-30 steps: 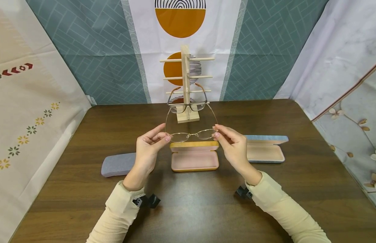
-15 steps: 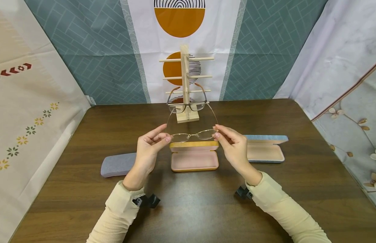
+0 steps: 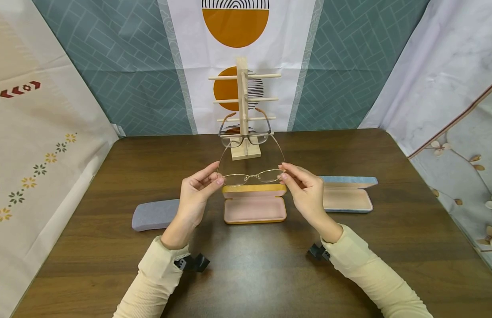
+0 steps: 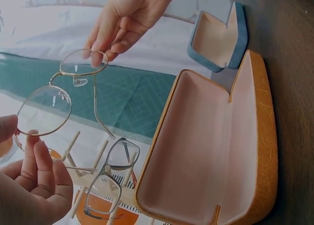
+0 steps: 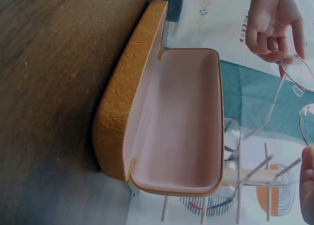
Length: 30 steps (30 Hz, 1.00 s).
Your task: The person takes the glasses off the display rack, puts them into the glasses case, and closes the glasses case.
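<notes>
Both hands hold a pair of gold wire-rimmed eyeglasses [image 3: 252,176] out in front, lenses towards me and temples unfolded towards the back. My left hand [image 3: 193,190] pinches the left end of the frame between thumb and fingers. At the other end, my right hand [image 3: 308,190] grips the hinge corner the same way. Below the glasses lies a mustard-yellow glasses case [image 3: 255,210], lid raised, pink lining bare. Behind them, dark-framed eyeglasses [image 3: 246,140] rest on the lowest bar of a wooden display stand [image 3: 243,97]. The left wrist view shows both thin round lenses [image 4: 45,110] between the hands.
A blue glasses case [image 3: 347,201] with its lid up lies to the right, partly behind the right hand. On the left, a grey-blue case [image 3: 155,215] lies with its lid down, partly covered by the left hand. Patterned cloths [image 3: 146,66] hang around the brown table [image 3: 250,274].
The left hand has shifted very slightly to the right, and the left temple leans a bit more inward. The right hand, cases and stand look the same.
</notes>
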Each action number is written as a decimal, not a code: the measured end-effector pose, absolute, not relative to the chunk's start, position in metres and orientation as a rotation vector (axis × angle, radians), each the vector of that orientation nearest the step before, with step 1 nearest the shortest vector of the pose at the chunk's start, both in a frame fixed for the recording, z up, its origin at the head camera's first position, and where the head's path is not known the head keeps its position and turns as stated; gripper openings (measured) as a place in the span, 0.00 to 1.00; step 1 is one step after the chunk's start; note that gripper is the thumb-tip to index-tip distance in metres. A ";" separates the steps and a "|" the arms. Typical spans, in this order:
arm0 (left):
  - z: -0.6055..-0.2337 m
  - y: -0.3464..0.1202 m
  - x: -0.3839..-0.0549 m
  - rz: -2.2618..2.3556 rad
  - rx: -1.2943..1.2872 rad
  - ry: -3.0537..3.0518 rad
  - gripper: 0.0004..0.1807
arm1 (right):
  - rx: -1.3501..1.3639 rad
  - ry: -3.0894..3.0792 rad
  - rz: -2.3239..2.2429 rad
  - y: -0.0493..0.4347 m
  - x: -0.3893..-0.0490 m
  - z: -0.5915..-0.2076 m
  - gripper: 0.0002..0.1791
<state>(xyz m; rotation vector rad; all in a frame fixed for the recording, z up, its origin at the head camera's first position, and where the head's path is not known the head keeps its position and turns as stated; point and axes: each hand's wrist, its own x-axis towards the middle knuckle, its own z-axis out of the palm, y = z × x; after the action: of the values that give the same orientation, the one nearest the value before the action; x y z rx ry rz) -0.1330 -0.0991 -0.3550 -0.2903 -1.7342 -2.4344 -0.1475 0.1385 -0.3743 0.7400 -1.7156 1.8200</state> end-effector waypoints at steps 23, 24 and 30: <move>-0.358 -0.100 -0.133 -2.414 -0.369 -1.718 0.30 | 0.723 -1.756 1.798 0.139 -0.147 -0.374 0.13; -0.357 -0.100 -0.133 -2.418 -0.372 -1.715 0.31 | 0.724 -1.759 1.794 0.138 -0.146 -0.374 0.13; -0.355 -0.100 -0.133 -2.410 -0.399 -1.724 0.26 | 0.729 -1.758 1.780 0.138 -0.146 -0.373 0.13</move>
<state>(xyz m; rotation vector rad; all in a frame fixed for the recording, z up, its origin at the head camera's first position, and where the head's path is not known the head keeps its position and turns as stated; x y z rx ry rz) -0.1327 -0.1000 -0.3554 -0.3991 -1.7239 -2.4097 -0.1459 0.1381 -0.3733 0.7287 -1.7580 1.7796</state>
